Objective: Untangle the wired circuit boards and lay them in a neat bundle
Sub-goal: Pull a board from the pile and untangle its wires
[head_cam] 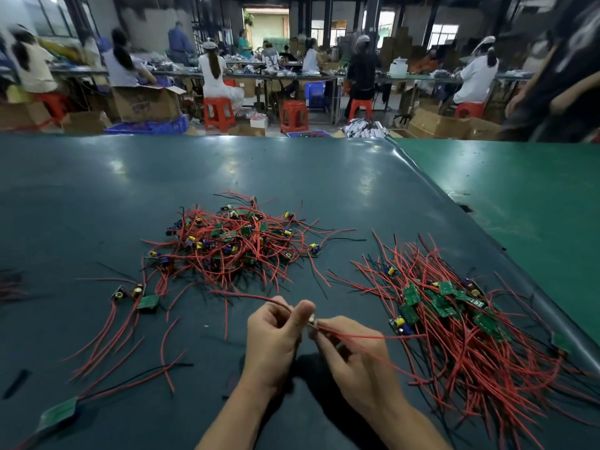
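Between the tangled pile [233, 241] and the laid bundle [454, 319] on the dark mat [97, 196], left hand [276, 339] and right hand [354, 355] pinch one small circuit board's [312, 322] red wires [357, 336].

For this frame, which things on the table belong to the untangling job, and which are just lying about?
Part of the job:
- tangled pile of wired boards
- sorted bundle at right
- loose boards at left
- board held between left hand and right hand

Just lying about:
- green mat
- red stools
- cardboard boxes
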A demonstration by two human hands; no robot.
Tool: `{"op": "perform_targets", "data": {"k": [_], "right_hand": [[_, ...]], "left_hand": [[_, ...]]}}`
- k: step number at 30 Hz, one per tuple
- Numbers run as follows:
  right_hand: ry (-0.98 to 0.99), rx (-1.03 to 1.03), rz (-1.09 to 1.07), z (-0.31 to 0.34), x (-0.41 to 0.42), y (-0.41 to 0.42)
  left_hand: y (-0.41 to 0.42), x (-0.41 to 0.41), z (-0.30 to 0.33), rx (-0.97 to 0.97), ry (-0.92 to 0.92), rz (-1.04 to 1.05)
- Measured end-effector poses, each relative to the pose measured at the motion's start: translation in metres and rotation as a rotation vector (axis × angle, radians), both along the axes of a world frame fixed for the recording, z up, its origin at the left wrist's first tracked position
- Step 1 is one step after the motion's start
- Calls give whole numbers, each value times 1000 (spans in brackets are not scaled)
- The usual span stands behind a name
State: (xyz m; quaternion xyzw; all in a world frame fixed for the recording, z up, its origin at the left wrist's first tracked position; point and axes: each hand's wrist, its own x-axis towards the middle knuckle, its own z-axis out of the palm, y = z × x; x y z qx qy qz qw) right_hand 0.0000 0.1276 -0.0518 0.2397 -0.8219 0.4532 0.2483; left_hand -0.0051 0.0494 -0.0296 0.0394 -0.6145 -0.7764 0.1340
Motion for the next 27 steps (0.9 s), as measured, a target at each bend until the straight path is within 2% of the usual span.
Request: {"op": "perform_targets", "data": {"k": [1,4,6,8,10,17,22,27], "right_hand": [[-105,0,9,23,0,42],[-31,-236,-273,29,4,69],[-147,-616,-386,27,4,62],[-256,-1034,-395,30,0,68],[-323,-1119,-427,31,-4,79],[-378,-814,-387,17,-11,75],[-390,-702,-347,18,-9,75],[-405,-569,-340,19,-7,75]], "left_hand": [[1,-1,1,47,3,-34],[1,-5,3,122,-29,-51],[1,-8,2,116,-48,-44],[2,-9,2,67,-48,-51],[3,-8,2,28,-35,-60],[6,-8,-4,-86,-26,-40],[10,-3,-6,-324,0,-30],[14,-3,-3,-448,17,108]]}}
